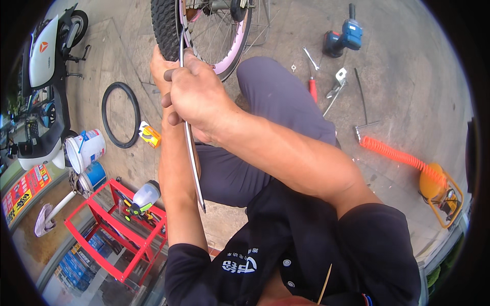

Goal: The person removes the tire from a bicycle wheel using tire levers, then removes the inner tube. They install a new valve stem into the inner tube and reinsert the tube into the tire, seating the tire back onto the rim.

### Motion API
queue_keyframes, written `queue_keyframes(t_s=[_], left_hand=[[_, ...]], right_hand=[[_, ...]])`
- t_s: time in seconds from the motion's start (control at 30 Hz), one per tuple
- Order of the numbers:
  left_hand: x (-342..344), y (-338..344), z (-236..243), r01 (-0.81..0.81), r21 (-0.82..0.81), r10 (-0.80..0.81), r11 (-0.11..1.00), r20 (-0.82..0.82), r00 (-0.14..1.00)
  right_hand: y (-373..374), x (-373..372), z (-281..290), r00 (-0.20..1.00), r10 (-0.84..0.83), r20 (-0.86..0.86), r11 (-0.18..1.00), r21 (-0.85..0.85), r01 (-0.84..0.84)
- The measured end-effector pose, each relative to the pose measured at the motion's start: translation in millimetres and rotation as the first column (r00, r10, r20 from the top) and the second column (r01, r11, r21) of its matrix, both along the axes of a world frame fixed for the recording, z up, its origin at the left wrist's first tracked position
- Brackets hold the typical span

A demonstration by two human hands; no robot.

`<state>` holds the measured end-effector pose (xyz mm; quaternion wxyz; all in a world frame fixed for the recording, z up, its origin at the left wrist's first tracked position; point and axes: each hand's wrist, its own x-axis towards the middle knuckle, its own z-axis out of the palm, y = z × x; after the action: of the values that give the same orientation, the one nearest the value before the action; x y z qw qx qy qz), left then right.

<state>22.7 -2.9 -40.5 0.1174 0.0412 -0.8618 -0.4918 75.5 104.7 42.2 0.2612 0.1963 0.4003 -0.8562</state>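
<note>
The metal bar (192, 163) clenched in the right hand (198, 97) could, if forced, slip at the tire (167, 30) on the wheel (237, 47) ahead and hit the left hand (159, 66), whose grip I cannot tell.

A loose tyre (104, 111) lies left of the wheel (168, 28), a power tool (350, 35) right.

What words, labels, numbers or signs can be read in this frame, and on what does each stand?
Wording isn't copied here, only located:
Black shirt: white chest lettering and logo, large enough to make out.
White scooter: orange-red emblem; nearby lettering too small.
Red-and-yellow poster: bold characters, partly legible.
White bucket: label too small to read.
Yellow box: print too small.
Blue power tool: pale mark, unreadable.
</note>
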Motion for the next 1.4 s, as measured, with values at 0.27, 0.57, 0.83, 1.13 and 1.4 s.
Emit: queue_keyframes(t_s=[0.27, 0.57, 0.83, 1.13, 1.4], left_hand=[[-2, -5, 1, 0.000, 0.090, -0.004, 0.996, 0.043, 0.999], [-2, -10, -4, 0.031, 0.107, -0.040, 0.994, 0.089, 0.995], [-11, -25, -5, 0.059, 0.146, -0.074, 0.988, 0.099, 0.992], [-3, -3, 12, 0.041, 0.262, -0.078, 0.964, 0.132, 0.988], [-4, 9, 15, 0.022, 0.485, -0.101, 0.874, 0.137, 0.985]], right_hand=[[0, -7, 0, 0.974, -0.186, 0.131, 0.917, -0.334, 0.220], [-27, -11, -18, 0.956, -0.293, -0.004, 0.956, -0.021, 0.293], [-10, -15, -3, 0.986, -0.167, 0.016, 0.966, -0.197, 0.167], [-20, -12, -8, 0.956, -0.276, 0.103, 0.904, -0.309, 0.295], [-19, -21, -4, 0.951, -0.294, 0.098, 0.916, -0.253, 0.310]])
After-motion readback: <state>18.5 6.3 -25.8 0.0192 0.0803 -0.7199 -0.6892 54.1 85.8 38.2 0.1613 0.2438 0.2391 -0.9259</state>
